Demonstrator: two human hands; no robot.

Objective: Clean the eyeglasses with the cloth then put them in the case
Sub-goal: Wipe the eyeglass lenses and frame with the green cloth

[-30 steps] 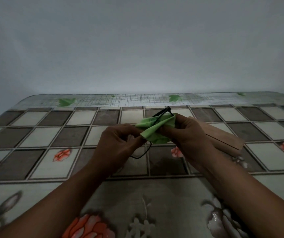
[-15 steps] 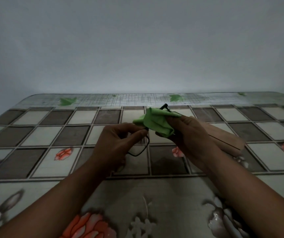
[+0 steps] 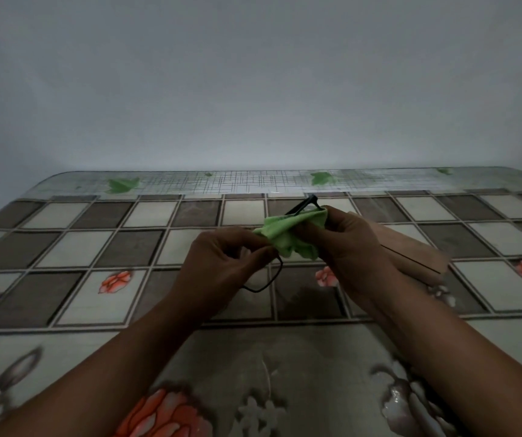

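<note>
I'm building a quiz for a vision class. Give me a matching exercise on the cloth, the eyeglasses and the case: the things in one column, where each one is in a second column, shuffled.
Things:
1. cloth
2. eyeglasses
3. case

Places:
A. lying on the table, beyond the right hand
B. held at one side by the left hand, above the table
C. bunched in the right hand, wrapped over part of the black frame

Pairs: 1-C, 2-B, 3-A

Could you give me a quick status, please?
Left hand pinches eyeglasses, right hand grips cloth over them. Case on table, beyond right hand. Nothing in the way.
</note>
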